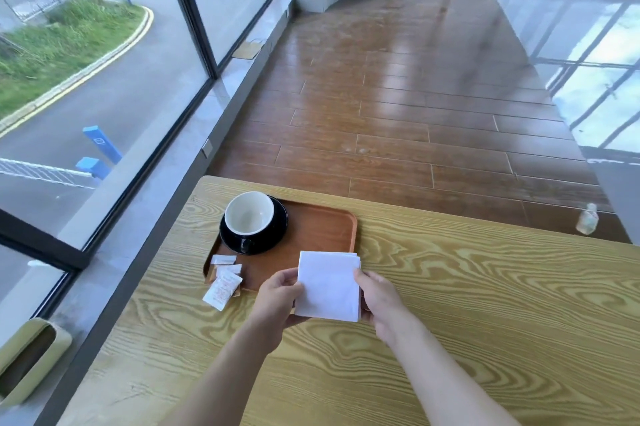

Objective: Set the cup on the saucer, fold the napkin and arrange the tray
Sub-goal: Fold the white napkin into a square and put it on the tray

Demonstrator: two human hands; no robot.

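Between my 2 hands I've got the folded white napkin [329,287], held over the near right corner of the wooden tray [322,228], where tray meets table [450,304]. Left hand [277,301] pinches its left edge, thumb on top and fingers curled under; right hand [381,297] grips the right edge, thumb on top, fingers tucked beneath. Napkin's long axis runs away from me, layered edges showing at its far right corner.

Beyond the left hand, the black cup [249,218] with its white inside sits upright on the black saucer [273,231] at the tray's far left; its handle points back toward me. Just left of the left hand, several white sachets [223,282] lie scattered, 1 hanging over the tray's near rim onto the table. They carry reddish print, too small for me to read.

Far off past the right hand, a small clear bottle [587,219] stands at the table's far edge. Nothing sits between the napkin and the cup.
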